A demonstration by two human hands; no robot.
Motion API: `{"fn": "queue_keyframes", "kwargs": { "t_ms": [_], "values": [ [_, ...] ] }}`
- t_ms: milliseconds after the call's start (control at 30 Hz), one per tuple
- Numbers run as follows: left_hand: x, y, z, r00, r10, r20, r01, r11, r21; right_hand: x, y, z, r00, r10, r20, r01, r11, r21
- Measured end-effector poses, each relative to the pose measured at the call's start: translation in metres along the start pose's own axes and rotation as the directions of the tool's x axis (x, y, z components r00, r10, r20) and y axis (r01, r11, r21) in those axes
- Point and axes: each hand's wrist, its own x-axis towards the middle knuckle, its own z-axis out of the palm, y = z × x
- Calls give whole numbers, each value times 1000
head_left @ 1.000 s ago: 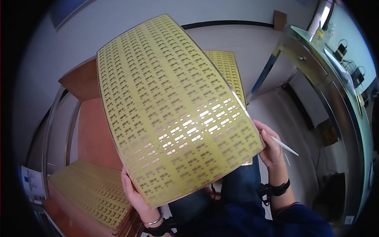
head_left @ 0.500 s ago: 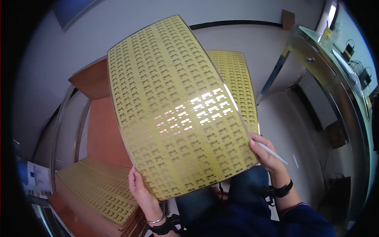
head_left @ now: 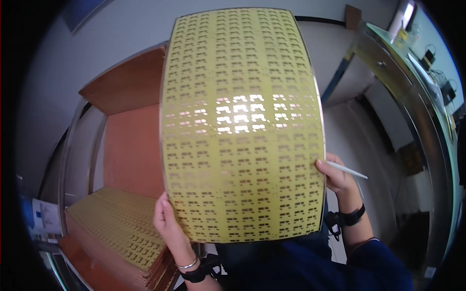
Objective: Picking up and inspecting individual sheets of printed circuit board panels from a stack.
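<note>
While gripped at both lower edges, left hand (head_left: 167,225) and right hand (head_left: 335,174) clamped on yellow circuit panel (head_left: 242,126), raised upright before face; white pen (head_left: 347,169) in right; stack of panels (head_left: 114,228) lower left, apparently pending.

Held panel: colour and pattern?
Yellow panel with rows of small dark rectangular marks, glare mid-sheet; head view.

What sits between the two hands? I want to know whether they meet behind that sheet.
Only the yellow perforated sheet spans between the left hand and right hand in the head view; each grips an opposite edge, apart.
</note>
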Motion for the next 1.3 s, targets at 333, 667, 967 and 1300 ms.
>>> {"fn": "queue_keyframes", "kwargs": {
  "t_ms": [333,667,967,1300],
  "values": [
    [8,-8,8,993,-47,106,49,999,-16,-6,-6,14,992,-78,-98,71,995,-72],
    [19,7,-18,894,-101,438,242,929,-279,-3,-2,23,945,-265,-190,291,948,126],
    [-36,-27,48,911,-118,395,403,461,-791,-2,1,63,900,-403,-165,434,803,408],
    [-11,-9,17,886,-377,272,464,702,-540,-20,-51,-6,813,-469,-345,571,759,313]
  ]
}}
